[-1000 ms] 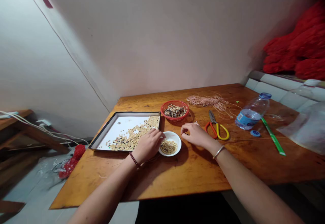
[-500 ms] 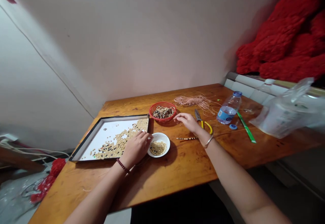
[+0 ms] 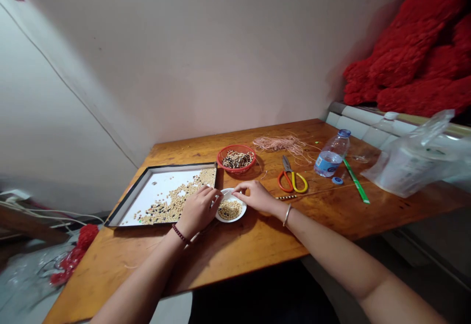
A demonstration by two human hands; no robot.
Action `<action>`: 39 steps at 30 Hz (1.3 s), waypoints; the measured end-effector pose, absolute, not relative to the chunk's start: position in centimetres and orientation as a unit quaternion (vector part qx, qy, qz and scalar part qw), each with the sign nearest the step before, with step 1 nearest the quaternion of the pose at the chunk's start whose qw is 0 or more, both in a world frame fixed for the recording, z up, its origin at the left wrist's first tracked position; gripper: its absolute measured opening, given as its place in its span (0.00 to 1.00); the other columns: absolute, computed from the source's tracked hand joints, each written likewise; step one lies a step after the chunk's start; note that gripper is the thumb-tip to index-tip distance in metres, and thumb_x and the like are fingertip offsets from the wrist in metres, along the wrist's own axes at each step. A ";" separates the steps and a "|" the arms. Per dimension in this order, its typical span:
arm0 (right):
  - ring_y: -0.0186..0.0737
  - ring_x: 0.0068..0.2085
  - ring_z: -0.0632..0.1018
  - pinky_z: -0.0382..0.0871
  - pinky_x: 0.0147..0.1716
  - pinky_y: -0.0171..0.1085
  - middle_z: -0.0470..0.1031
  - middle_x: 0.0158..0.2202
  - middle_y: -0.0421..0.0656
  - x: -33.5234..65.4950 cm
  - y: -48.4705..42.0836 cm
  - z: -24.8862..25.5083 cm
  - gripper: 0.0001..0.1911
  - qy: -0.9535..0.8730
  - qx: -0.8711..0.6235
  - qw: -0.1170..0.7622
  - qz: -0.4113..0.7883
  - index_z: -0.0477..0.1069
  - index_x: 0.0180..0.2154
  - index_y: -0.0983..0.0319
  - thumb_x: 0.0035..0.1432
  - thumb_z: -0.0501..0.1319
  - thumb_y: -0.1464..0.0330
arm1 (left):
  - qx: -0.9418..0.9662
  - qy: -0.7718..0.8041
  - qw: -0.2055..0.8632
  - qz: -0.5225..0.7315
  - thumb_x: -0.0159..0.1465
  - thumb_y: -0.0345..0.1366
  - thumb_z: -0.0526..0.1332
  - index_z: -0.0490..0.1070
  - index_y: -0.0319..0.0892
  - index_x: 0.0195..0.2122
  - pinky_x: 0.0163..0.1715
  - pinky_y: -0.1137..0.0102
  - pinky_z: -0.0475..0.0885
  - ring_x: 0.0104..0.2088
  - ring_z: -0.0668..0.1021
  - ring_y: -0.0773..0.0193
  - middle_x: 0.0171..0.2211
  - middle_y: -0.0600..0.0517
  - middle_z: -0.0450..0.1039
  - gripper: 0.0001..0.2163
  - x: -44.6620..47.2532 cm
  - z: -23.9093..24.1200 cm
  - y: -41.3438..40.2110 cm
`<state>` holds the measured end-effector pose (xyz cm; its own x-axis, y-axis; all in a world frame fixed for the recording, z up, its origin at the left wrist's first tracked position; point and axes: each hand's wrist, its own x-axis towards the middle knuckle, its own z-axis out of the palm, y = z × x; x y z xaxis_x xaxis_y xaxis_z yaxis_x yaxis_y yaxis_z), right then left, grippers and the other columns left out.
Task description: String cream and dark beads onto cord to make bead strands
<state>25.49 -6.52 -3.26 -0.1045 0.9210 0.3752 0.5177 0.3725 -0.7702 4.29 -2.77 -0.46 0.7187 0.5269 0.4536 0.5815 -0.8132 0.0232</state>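
Head view: left hand (image 3: 198, 210) rests at the left rim of the white dish (image 3: 230, 211) of beads, fingers curled; grasp cannot be determined. Right hand (image 3: 256, 196) touches the dish's far rim, fingers loosely bent; contents indeterminate. Dish sits just beside the tray (image 3: 147, 194).

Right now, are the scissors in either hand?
No. The scissors lie on the table, apart from both hands, which are at the small white dish of beads.

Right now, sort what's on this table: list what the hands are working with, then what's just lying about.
In use: left hand, right hand, white dish of beads, bead tray.

Lying about: red basket, scissors, cord bundle, water bottle, green stick.
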 end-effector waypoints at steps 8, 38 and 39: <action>0.39 0.37 0.77 0.67 0.41 0.36 0.80 0.35 0.44 25.8 -6.8 -3.0 0.09 -0.707 -0.509 0.424 0.245 0.77 0.34 0.63 0.57 0.60 0.66 | -0.912 -0.337 -0.025 -0.233 0.66 0.35 0.53 0.69 0.43 0.35 0.35 0.70 0.66 0.36 0.73 0.62 0.33 0.50 0.72 0.06 4.6 -1.2 -2.9; 0.39 0.36 0.77 0.68 0.40 0.36 0.79 0.34 0.44 26.6 -6.8 -2.3 0.08 -0.693 -0.516 0.434 0.254 0.76 0.34 0.63 0.55 0.58 0.70 | -0.911 -0.301 -0.075 -0.270 0.64 0.39 0.57 0.73 0.43 0.34 0.42 0.63 0.65 0.38 0.71 0.60 0.33 0.50 0.73 0.08 4.8 -0.9 -3.0; 0.39 0.36 0.77 0.68 0.40 0.37 0.79 0.34 0.44 26.9 -6.6 -2.3 0.08 -0.685 -0.527 0.437 0.248 0.76 0.34 0.63 0.55 0.58 0.69 | -0.908 -0.304 -0.070 -0.281 0.64 0.39 0.57 0.73 0.44 0.34 0.42 0.63 0.64 0.38 0.71 0.60 0.33 0.50 0.74 0.08 4.7 -0.8 -2.9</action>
<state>26.86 -6.65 -2.28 -0.0626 0.9397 0.3363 0.5059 0.3203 -0.8009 4.71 -2.87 -0.85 0.6579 0.5906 0.4673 0.5122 -0.8058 0.2973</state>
